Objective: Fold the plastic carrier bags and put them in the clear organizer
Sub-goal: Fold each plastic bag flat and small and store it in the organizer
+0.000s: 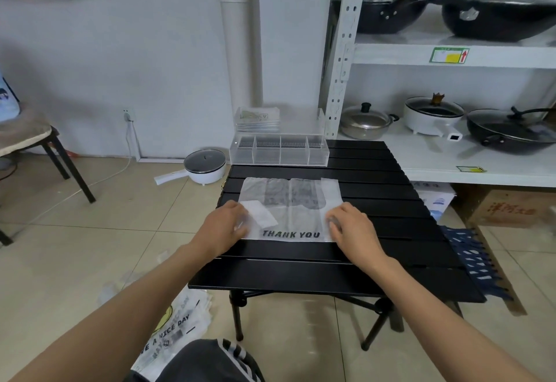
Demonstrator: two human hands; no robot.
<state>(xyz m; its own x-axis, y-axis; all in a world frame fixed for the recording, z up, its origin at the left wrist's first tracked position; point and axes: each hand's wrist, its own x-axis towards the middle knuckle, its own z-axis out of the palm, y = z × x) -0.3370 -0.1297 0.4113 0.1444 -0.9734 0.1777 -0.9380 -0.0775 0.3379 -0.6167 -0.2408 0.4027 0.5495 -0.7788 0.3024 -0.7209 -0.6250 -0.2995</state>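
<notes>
A black slatted folding table point(376, 201) is filling the centre and right of the frame, with a white metal shelving unit of pots and pans point(451, 54) standing along the right edge. A clear acrylic organizer with four compartments point(278, 150) is sitting at the table's far edge, upper centre of the frame, its compartments looking empty. A translucent white plastic carrier bag printed THANK YOU point(290, 210) is lying flat in the middle of the table, its handles pointing toward the organizer and its long axis running across the frame. More printed white bags point(174, 327) are lying heaped on the floor tiles at lower left.

The left hand point(224, 228) is pressing on the bag's left edge, fingers bent over the plastic; whether they are pinching it I cannot tell. The right hand point(350, 225) is lying flat on the right edge, fingers spread, gripping nothing. Both hands are sitting at opposite ends of the bag, equally near, so the next fold probably brings one side inward across the middle.
</notes>
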